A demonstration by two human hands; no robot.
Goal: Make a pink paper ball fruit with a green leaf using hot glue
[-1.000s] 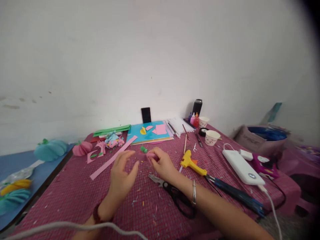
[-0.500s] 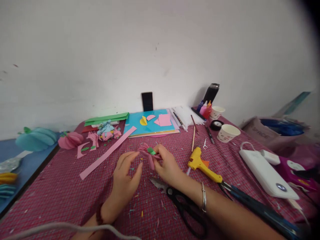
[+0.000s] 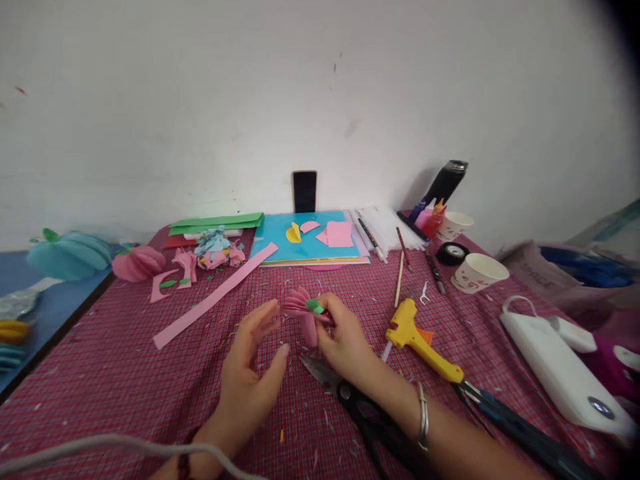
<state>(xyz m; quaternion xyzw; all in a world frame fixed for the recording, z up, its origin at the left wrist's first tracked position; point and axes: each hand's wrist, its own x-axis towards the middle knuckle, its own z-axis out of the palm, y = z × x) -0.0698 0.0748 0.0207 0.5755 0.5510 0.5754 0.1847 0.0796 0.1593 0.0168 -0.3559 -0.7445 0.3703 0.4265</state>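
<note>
My right hand [image 3: 345, 341] pinches a small pink folded-paper piece [image 3: 303, 310] with a green bit [image 3: 315, 306] stuck on top, held just above the red checked cloth [image 3: 125, 373]. Its pink leaves fan out to the left and hang down. My left hand [image 3: 250, 363] hovers beside it with fingers apart, its fingertips close to the pink leaves and holding nothing. Black-handled scissors [image 3: 360, 407] lie on the cloth under my right wrist. A long pink paper strip [image 3: 215, 295] lies to the left.
A yellow glue gun [image 3: 417, 340] lies right of my hands, with a white power bank [image 3: 560, 370] beyond. Coloured paper sheets [image 3: 310, 243], paper cups [image 3: 477, 272], tape roll, pencils, glue bottles and a black flask stand at the back. Finished paper shapes [image 3: 137, 262] sit far left.
The pink piece turned in my right hand and now shows its fanned leaves and green bit. My left hand let go of it and opened. The view shifted left and down.
</note>
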